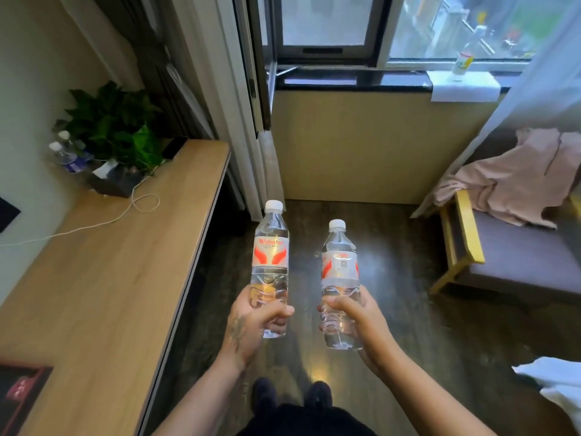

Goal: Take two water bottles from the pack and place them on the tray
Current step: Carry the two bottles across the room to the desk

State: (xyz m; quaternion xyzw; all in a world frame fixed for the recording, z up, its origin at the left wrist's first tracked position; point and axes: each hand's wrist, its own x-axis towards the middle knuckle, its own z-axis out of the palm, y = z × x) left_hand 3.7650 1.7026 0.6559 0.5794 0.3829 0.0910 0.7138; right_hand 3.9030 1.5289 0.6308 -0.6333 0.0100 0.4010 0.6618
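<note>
Two hands (251,322) (358,319), two upright water bottles (270,262) (340,275), one apiece

Dark glossy floor (393,262) reflecting daylight, window (327,26) above a dark sill (352,81), long wooden counter (119,262) left of the window, leafy plant (113,124) at its far end, yellow-framed chair (509,256) right of the window, draped with what looks like pink cloth (515,180).

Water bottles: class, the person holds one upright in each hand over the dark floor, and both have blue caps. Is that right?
Not quite. The head view shows white caps, not blue, on both. The rest stands: the left hand holds one water bottle upright, the right hand holds the other bottle, both over the dark floor.
</note>
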